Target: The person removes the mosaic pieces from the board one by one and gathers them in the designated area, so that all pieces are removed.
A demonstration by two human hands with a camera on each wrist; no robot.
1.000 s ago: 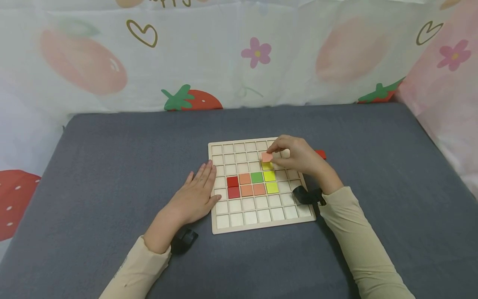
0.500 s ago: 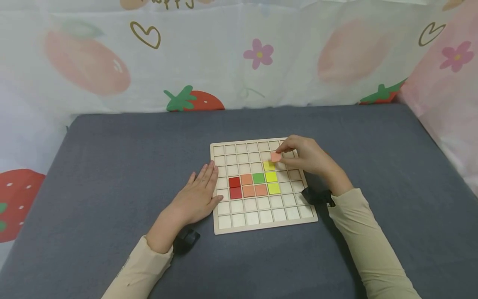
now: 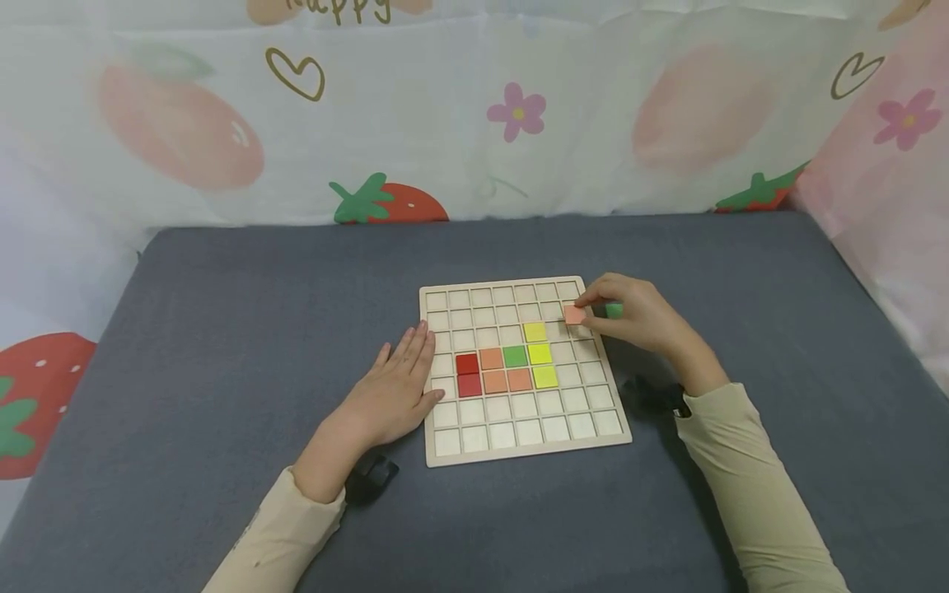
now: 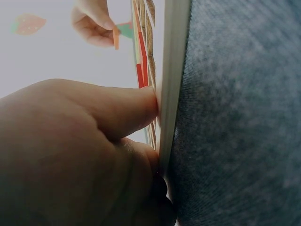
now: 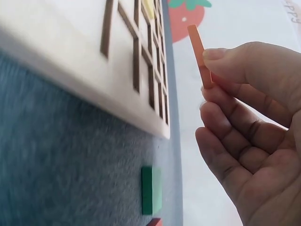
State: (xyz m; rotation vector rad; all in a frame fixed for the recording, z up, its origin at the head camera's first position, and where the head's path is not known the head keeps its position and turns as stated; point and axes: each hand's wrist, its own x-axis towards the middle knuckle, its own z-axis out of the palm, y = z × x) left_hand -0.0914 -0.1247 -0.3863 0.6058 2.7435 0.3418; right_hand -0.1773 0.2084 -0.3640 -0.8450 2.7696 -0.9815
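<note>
A pale wooden grid board (image 3: 530, 432) lies on the grey cloth. My left hand (image 3: 389, 395) rests on its left edge, fingers extended; in the left wrist view the thumb (image 4: 127, 110) presses on the frame. With thumb and fingertips my right hand (image 3: 643, 317) pinches a thin orange square tile (image 3: 574, 315) over the board's upper right side. The right wrist view shows this tile (image 5: 200, 56) edge-on, raised above the board. Set in the grid are red tiles (image 3: 469, 385), orange tiles (image 3: 495, 381), a green tile (image 3: 515, 357) and yellow tiles (image 3: 539, 354).
Past the board's right edge a green block (image 5: 151, 190) lies on the cloth, partly hidden by my right hand in the head view. Beside it shows the corner of a red block (image 5: 156, 222). A printed fruit curtain (image 3: 578, 165) hangs behind the table.
My right hand has carried the orange tile rightward, from above the yellow column to near the board's right edge. A green block now shows behind that hand. My left hand stays on the board.
</note>
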